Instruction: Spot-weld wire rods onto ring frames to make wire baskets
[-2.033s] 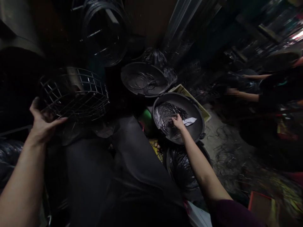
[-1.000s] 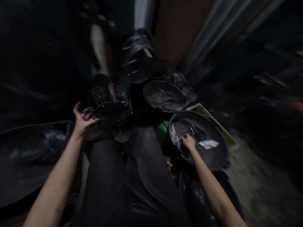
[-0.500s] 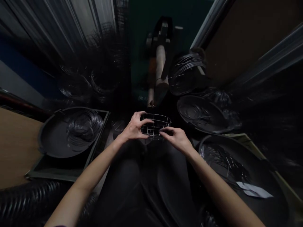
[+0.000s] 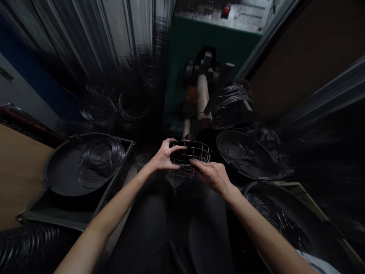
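Note:
A round wire basket [image 4: 191,155] sits in front of my knees, just below a green machine [image 4: 199,68] with a cylindrical arm [image 4: 203,101]. My left hand [image 4: 164,156] grips the basket's left rim, fingers curled over the wires. My right hand [image 4: 212,176] rests on its near right side, fingers bent against the mesh. My dark-trousered legs [image 4: 171,228] fill the bottom middle.
A dark pan of wire rings [image 4: 65,179] lies in a tray at the left. Two more dark pans, one [image 4: 245,160] at the right and another [image 4: 310,232] at the lower right, hold wire pieces. Coiled wire loops [image 4: 131,102] hang behind. A wooden board [image 4: 14,171] is at the far left.
My view swung left from the right-hand pans to the machine. My right hand left the pan and joined the left on the basket, which came down in front of my knees.

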The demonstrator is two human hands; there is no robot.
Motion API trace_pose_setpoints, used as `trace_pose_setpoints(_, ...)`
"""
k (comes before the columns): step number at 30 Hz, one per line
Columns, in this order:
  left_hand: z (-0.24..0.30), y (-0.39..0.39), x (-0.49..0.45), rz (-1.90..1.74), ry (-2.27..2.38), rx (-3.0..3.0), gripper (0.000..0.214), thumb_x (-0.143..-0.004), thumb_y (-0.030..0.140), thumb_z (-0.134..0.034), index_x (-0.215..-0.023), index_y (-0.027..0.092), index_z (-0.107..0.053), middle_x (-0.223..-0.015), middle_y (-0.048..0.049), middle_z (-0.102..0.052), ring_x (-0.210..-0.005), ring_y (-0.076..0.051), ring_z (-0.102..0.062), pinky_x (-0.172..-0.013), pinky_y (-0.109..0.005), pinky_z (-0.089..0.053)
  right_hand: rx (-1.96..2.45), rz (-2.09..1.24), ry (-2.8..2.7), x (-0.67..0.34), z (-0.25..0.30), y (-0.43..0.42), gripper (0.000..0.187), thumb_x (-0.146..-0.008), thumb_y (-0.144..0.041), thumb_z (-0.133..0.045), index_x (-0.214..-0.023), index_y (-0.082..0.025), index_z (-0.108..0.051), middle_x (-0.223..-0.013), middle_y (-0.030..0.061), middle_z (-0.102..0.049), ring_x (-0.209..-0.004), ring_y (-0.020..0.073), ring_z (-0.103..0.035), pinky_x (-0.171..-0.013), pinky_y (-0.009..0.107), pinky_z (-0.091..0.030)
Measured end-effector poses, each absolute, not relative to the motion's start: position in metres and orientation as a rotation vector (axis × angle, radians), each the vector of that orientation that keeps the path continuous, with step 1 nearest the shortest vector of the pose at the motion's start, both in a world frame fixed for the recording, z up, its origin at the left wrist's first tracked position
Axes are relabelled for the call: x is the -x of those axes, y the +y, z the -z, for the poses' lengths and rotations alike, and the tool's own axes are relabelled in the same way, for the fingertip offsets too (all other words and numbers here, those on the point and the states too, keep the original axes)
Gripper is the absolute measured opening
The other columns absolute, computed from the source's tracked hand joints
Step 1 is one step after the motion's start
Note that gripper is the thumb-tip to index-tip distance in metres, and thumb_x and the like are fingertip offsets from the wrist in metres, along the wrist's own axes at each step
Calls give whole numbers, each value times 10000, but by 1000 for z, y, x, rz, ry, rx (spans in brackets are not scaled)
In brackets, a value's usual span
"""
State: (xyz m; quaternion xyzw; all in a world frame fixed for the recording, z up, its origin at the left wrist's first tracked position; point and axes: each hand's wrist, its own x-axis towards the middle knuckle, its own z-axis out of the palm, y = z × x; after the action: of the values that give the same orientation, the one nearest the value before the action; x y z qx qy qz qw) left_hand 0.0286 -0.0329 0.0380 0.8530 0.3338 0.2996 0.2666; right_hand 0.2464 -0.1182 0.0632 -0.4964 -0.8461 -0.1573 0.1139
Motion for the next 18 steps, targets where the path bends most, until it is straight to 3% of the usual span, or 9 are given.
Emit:
trace_pose_setpoints(13, -36, -10, -28, -867, 891, -2243, 690, -577, 339, -808, -1223, 283, -570, -1239, -79, -349, -1220, -300, -400, -1054, -470, -385, 1591, 331, -2480, -242, -74, -94, 296, -901, -319, -516, -1167, -288, -642, -992, 4, -721, -640, 150, -667, -505, 219, -408)
trace_pose_setpoints(18, -37, -9, -27, -878, 872, -2201, 677, -593, 390, -804, -1220, 275, -577, -1188, -71, -383, -1217, -281, -419, -1073, -446, -374, 1670, 212, -2354, -242, -77, -102, 307, -929, -357, -485, -1194, -291, -622, -1075, 11, -698, -787, 156, -670, -611, 220, -444)
